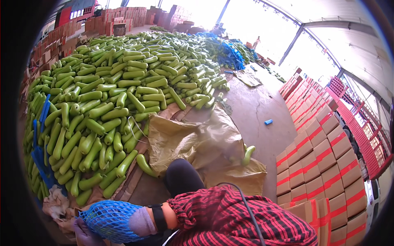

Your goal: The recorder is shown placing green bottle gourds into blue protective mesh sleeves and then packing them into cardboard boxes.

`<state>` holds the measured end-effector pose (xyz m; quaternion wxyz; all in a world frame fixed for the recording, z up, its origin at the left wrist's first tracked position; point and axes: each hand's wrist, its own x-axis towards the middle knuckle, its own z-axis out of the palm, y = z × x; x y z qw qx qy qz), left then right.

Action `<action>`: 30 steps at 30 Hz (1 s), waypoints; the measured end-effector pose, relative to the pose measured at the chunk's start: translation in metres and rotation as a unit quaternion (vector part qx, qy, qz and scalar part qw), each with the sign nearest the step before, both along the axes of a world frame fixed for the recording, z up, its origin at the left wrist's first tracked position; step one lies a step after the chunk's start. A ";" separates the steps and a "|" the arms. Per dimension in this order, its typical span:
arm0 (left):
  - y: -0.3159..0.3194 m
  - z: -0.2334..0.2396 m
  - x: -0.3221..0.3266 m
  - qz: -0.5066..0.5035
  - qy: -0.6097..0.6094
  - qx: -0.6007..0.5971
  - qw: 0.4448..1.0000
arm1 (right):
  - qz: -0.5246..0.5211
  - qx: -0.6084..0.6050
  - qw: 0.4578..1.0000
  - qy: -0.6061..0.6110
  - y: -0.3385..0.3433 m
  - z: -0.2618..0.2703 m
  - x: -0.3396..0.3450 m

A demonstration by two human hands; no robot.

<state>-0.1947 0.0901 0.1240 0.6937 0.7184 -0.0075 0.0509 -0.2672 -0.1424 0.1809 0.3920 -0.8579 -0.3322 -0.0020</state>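
Note:
My right hand (87, 234), in a lavender glove, is at the lower left, partly cut off by the bottom edge. A blue plastic mesh net (110, 219) wraps around it between the glove's cuff and its far end. What the fingers do is hidden. A black strap (159, 217) circles the wrist below a red and black striped sleeve (212, 212). My left hand does not plainly show. Before me lies a large heap of long green gourds (123, 83), the nearest just above the net. One gourd (144, 165) rests beside my knee (183, 176).
A yellowish woven plastic sheet (197, 141) lies crumpled past my knee, a gourd (248, 155) at its right. Taped cardboard boxes (320, 172) are stacked on the right. Blue netting (41, 160) and crumpled paper (56, 201) are at left. A small blue roll (268, 122) sits on the floor.

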 end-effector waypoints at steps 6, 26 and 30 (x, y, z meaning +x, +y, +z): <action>0.018 -0.035 -0.009 0.040 -0.007 0.062 0.997 | 0.046 0.163 0.983 -0.067 0.005 0.049 0.006; -0.019 0.037 -0.034 -0.336 0.064 0.193 0.920 | 0.100 0.087 0.986 -0.104 0.016 -0.007 0.013; -0.016 0.007 -0.041 -0.177 -0.029 0.269 0.946 | 0.099 0.093 0.985 -0.102 0.016 -0.007 0.009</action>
